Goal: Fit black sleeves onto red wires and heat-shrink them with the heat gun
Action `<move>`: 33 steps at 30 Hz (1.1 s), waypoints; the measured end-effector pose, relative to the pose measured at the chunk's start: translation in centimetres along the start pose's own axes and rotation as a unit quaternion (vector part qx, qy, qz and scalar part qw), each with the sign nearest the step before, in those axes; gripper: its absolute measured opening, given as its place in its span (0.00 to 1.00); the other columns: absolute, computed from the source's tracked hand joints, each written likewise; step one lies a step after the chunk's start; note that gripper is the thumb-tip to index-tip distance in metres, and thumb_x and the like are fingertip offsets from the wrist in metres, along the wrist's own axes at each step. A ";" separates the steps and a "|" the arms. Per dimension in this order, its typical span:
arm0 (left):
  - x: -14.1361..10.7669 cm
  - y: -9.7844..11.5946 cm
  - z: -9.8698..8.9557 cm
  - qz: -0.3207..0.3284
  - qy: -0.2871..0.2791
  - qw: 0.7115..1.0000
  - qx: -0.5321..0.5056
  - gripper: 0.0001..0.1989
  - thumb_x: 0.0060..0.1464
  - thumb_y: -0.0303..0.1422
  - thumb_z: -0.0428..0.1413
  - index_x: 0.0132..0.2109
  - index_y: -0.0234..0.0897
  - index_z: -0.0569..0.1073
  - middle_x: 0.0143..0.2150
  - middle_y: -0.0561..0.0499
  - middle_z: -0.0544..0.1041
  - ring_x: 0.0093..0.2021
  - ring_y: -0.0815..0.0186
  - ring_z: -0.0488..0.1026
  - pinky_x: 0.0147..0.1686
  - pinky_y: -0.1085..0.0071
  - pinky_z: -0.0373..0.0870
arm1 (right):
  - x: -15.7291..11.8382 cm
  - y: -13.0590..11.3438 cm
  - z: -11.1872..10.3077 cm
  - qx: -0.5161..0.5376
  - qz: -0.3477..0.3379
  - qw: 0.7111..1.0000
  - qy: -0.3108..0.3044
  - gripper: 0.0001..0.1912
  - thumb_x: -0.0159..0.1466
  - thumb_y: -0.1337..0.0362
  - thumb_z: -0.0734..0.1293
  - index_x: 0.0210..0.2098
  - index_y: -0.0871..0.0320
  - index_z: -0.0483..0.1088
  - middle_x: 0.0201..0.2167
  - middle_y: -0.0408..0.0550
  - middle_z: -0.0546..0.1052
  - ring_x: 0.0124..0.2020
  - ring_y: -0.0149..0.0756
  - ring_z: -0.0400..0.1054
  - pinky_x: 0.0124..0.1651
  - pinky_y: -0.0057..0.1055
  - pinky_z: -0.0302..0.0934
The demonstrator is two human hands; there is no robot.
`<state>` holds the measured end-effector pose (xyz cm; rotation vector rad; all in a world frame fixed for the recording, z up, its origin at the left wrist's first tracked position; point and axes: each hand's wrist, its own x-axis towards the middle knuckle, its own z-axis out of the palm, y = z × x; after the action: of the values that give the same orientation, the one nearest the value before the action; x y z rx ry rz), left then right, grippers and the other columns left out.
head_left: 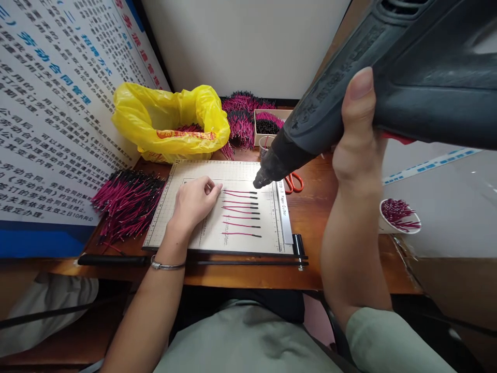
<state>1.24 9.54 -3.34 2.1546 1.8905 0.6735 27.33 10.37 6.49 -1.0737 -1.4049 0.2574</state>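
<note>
My right hand [359, 129] is wrapped round the grip of a dark grey heat gun [330, 98]. Its black nozzle tip points down at the black sleeve end of the farthest wire [238, 191]. My left hand [196, 202] rests on the paper cutter board [209, 168], thumb and fingers pinched together at that wire's left end. The exact contact is hard to see. Nearer to me on the board, several more red wires [240, 226] lie in a row, roughly parallel, with their black ends to the right.
A yellow plastic bag [132, 122] lines a container behind the board. Bundles of wires [132, 202] lie at left and at the back, beside a box [258, 124]. Orange-handled scissors [295, 182] and a paper cup [388, 225] of wires are at right. The cutter's black handle [112, 260] lies along the front.
</note>
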 end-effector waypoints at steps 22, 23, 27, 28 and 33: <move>0.8 -0.8 0.8 -0.031 -0.050 0.998 0.017 0.29 0.63 0.45 0.50 0.65 0.33 0.68 0.73 0.38 0.60 0.74 0.48 0.53 0.72 0.46 0.48 | -0.1 0.5 0.1 -0.015 -0.028 0.999 0.016 0.41 0.59 0.29 0.61 0.60 0.48 0.70 0.59 0.38 0.73 0.76 0.42 0.41 0.79 0.46 0.28; 0.7 -0.8 0.8 -0.032 -0.053 0.998 0.020 0.30 0.63 0.45 0.50 0.66 0.33 0.68 0.73 0.38 0.59 0.74 0.48 0.53 0.72 0.46 0.47 | -0.1 0.4 0.1 -0.019 -0.030 0.999 0.014 0.41 0.59 0.29 0.61 0.60 0.49 0.70 0.59 0.38 0.73 0.77 0.42 0.40 0.79 0.47 0.26; 0.6 -0.6 0.6 -0.034 -0.063 0.997 0.031 0.32 0.63 0.45 0.50 0.68 0.32 0.65 0.74 0.38 0.57 0.75 0.48 0.51 0.72 0.46 0.46 | 0.0 0.4 0.4 0.031 -0.058 0.998 0.018 0.39 0.58 0.29 0.62 0.55 0.50 0.75 0.57 0.39 0.74 0.76 0.44 0.41 0.79 0.46 0.28; 0.5 -0.5 0.5 -0.033 -0.067 0.997 0.033 0.32 0.63 0.46 0.50 0.68 0.31 0.65 0.74 0.38 0.57 0.75 0.47 0.50 0.72 0.46 0.46 | 0.0 0.4 0.4 0.046 -0.061 0.997 0.024 0.39 0.58 0.29 0.62 0.54 0.50 0.75 0.57 0.38 0.74 0.76 0.44 0.42 0.80 0.45 0.30; 0.3 -0.3 -0.3 -0.027 -0.101 0.994 0.034 0.37 0.61 0.48 0.52 0.69 0.27 0.63 0.75 0.36 0.52 0.76 0.48 0.47 0.73 0.46 0.43 | 0.2 1.0 0.3 0.037 -0.071 0.996 0.023 0.34 0.59 0.32 0.64 0.54 0.45 0.75 0.58 0.32 0.74 0.76 0.41 0.41 0.79 0.47 0.26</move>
<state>0.85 9.81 -3.20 2.1132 1.8812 0.3686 27.52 11.20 5.85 -0.9087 -1.4124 0.1785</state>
